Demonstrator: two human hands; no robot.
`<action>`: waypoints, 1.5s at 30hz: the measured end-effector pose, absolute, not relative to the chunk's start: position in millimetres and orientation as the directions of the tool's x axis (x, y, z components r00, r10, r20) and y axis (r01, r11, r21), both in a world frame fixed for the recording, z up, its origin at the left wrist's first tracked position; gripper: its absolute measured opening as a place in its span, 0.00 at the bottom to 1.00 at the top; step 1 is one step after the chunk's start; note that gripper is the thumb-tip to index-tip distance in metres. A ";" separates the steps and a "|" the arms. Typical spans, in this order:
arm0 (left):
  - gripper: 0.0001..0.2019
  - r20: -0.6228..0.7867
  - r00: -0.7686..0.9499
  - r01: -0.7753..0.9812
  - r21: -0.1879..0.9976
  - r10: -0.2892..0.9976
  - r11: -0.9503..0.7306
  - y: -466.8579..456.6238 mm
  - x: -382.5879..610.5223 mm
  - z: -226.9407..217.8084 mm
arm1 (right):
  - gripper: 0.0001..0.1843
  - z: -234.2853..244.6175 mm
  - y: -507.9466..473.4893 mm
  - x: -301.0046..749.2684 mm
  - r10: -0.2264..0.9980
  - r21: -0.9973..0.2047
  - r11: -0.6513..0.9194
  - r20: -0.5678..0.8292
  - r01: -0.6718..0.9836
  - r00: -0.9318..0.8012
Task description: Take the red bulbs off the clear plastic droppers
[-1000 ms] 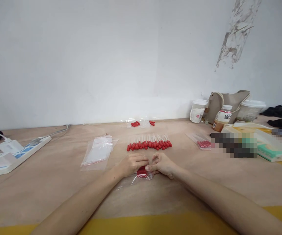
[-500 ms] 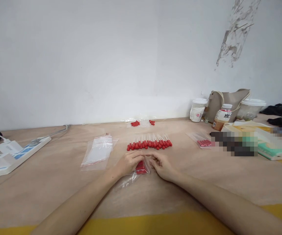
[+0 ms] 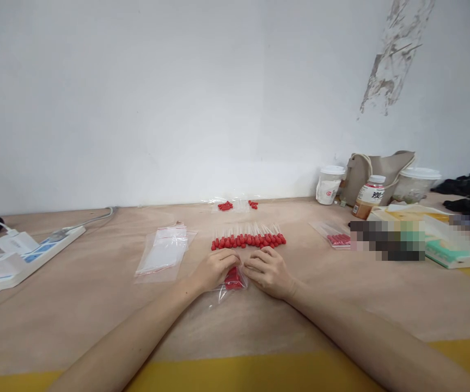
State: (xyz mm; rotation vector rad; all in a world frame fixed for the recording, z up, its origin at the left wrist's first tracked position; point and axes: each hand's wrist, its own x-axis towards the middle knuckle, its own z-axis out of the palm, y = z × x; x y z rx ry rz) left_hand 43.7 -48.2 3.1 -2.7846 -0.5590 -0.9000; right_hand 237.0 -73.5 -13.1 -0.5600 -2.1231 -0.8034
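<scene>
My left hand (image 3: 214, 269) and my right hand (image 3: 268, 270) meet at the table's middle, fingers curled and pinching the top of a small clear plastic bag (image 3: 229, 286) that holds red-capped pieces. The bag lies flat on the table between both hands. Just beyond my fingers lies a row of several thin clear droppers with red bulbs (image 3: 248, 240). A stack of empty clear zip bags (image 3: 162, 251) lies to the left of that row.
A white power strip with plugs (image 3: 18, 257) sits far left. Loose red bulbs in plastic (image 3: 235, 205) lie by the wall. A filled bag (image 3: 335, 236), cups, a bottle (image 3: 369, 196), a beige bag and boxes crowd the right side.
Both hands slid a little away from me toward the dropper row, with the bag between them. My right hand's fingers came down onto the bag's top edge.
</scene>
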 end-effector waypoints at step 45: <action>0.26 0.186 0.635 0.572 0.538 0.750 -0.619 -89.8 -9.5 0.9 | 0.20 -14.0 -76.8 227.8 0.877 -0.906 0.336 0.200 0.259 -0.436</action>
